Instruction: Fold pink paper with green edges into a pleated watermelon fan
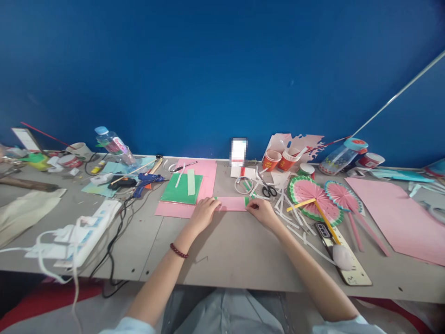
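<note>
A pink paper strip (232,203) with green ends lies across the table between my hands. The fingers of my left hand (204,211) are closed at its left end. At its right end, my right hand (263,212) pinches the green edge between thumb and fingers. To the left of the strip, a green paper pack (170,189) rests on pink sheets (209,177), with a pale green strip (191,182) on top. Just beyond my right hand are black-handled scissors (269,190), a roll of clear tape (243,185) and white paper scraps (283,204).
Watermelon-patterned paper fans (311,197), a phone (347,260) and a pink sheet (399,215) lie on the right. Red paper cups (271,161) stand at the back. Leftward are a blue glue gun (148,183), a plastic bottle (116,147) and a white power strip (88,234) with trailing cables.
</note>
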The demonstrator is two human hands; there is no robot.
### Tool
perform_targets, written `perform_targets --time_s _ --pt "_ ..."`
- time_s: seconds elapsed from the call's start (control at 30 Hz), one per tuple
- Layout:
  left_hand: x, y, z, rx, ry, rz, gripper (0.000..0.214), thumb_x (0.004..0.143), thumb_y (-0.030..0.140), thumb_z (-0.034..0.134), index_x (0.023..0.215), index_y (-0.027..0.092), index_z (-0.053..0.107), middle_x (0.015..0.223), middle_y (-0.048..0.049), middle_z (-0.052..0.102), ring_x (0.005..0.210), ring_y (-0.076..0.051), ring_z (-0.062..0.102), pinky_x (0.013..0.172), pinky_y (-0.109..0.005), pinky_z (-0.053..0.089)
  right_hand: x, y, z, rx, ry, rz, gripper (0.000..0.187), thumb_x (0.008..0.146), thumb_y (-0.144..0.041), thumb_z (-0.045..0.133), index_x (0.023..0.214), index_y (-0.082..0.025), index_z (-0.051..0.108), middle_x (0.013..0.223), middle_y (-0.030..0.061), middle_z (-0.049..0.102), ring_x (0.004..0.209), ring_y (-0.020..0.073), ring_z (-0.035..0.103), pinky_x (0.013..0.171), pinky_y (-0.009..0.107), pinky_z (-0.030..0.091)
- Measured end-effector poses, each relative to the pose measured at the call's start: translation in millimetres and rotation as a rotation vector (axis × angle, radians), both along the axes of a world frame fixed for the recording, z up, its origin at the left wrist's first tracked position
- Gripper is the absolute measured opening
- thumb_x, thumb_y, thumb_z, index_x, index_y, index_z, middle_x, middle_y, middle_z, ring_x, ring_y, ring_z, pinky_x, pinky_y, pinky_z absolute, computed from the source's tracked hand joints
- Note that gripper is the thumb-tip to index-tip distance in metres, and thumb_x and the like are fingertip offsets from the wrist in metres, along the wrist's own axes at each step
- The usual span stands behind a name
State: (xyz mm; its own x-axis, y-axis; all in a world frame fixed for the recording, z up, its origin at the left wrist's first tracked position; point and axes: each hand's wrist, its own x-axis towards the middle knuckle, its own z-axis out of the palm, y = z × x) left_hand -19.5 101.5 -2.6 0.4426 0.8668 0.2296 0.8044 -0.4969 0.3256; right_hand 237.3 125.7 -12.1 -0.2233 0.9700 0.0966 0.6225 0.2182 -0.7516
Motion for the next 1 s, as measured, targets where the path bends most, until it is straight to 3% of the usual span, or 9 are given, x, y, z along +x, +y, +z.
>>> perform_targets --time_s 0.17,0.37,0.5,0.7,0.9,1.0 --pt "7 -4 -2.5 0.092 0.094 -0.041 0.045 0.08 -0.005 0.037 0.112 0.022 0.052 0.105 -0.0062 0.054 0.097 -0.021 0.049 0.082 -0.035 0.041 -1 -1 -0.7 0.067 -0.046 0.046 0.007 0.071 -0.016 0.057 0.065 -0.017 0.061 0.068 0.0026 0.061 0.068 0.0162 0.055 0.067 0.027 0.041" --pt "22 -7 -14.0 0.109 0.156 -0.127 0.028 0.089 0.008 0.041 0.112 0.021 0.051 0.096 -0.0059 0.054 0.094 -0.02 0.053 0.083 -0.033 0.044 -1 -3 -6.0 0.19 -0.117 0.063 0.007 0.074 -0.011 0.053 0.071 -0.017 0.055 0.074 0.003 0.055 0.072 0.0175 0.051 0.072 0.03 0.039" --pt "28 -10 -15.2 0.114 0.207 -0.093 0.026 0.089 0.008 0.04 0.107 0.02 0.054 0.095 -0.007 0.054 0.094 -0.02 0.053 0.081 -0.033 0.046 -4 -9 -3.8 0.255 -0.233 0.08 0.01 0.08 -0.011 0.05 0.075 -0.018 0.054 0.081 0.0053 0.055 0.08 0.02 0.05 0.074 0.031 0.04" --pt "38 -31 -6.8 0.092 0.283 -0.003 0.044 0.08 0.003 0.04 0.122 0.012 0.05 0.102 -0.0128 0.055 0.095 -0.025 0.05 0.078 -0.038 0.046 -21 -25 9.8 0.388 -0.671 0.109 0.02 0.083 -0.007 0.047 0.095 -0.019 0.059 0.099 0.0106 0.058 0.091 0.0247 0.048 0.078 0.035 0.038" --pt "53 -51 -5.4 0.067 0.207 0.084 0.056 0.082 0.027 0.046 0.134 0.006 0.041 0.119 -0.0182 0.05 0.114 -0.034 0.039 0.097 -0.05 0.035 -32 -40 13.7 0.41 -0.788 0.177 0.021 0.082 -0.006 0.048 0.092 -0.019 0.061 0.093 0.0112 0.06 0.088 0.0264 0.051 0.076 0.037 0.038" --pt "54 -53 -4.6 0.027 0.184 0.096 0.056 0.084 0.033 0.044 0.135 0.01 0.041 0.121 -0.0157 0.05 0.116 -0.034 0.037 0.099 -0.049 0.034 -36 -50 11.6 0.401 -0.824 0.149 0.028 0.081 -0.006 0.048 0.105 -0.017 0.06 0.092 0.0122 0.061 0.086 0.0267 0.052 0.076 0.038 0.038"
